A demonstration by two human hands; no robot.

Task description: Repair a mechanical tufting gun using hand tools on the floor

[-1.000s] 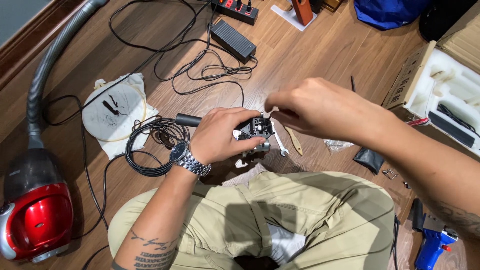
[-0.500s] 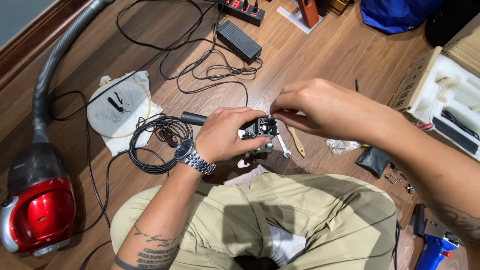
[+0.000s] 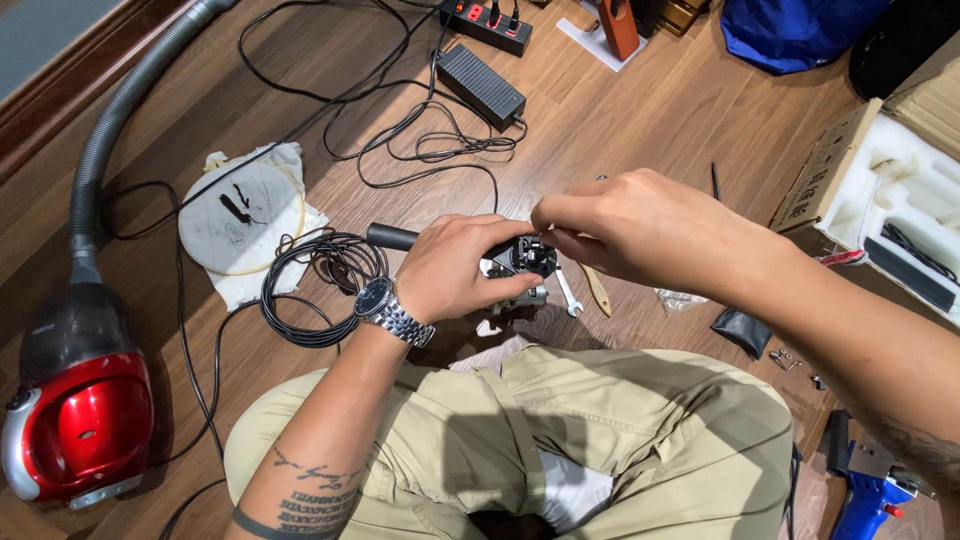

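Observation:
I sit cross-legged on a wooden floor. My left hand (image 3: 455, 265), with a metal wristwatch on the wrist, grips a small black and silver mechanical part (image 3: 522, 262) above my knees. My right hand (image 3: 630, 228) reaches in from the right, its fingertips pinching at the top of that same part. A small silver wrench (image 3: 567, 295) and a pale wooden stick (image 3: 596, 290) lie on the floor just beyond the part. A black cylindrical handle (image 3: 390, 237) pokes out to the left of my left hand.
A red vacuum cleaner (image 3: 75, 410) with grey hose stands at left. A coiled black cable (image 3: 320, 290), an embroidery hoop with cloth (image 3: 240, 215), a black power adapter (image 3: 480, 85), a power strip (image 3: 490, 22), a foam-lined cardboard box (image 3: 890, 190), a blue power tool (image 3: 865, 490) and a small black pouch (image 3: 743, 330) surround me.
The view has shifted slightly. My right hand's fingers have moved in closer over the top of the part; my left hand keeps the same grip.

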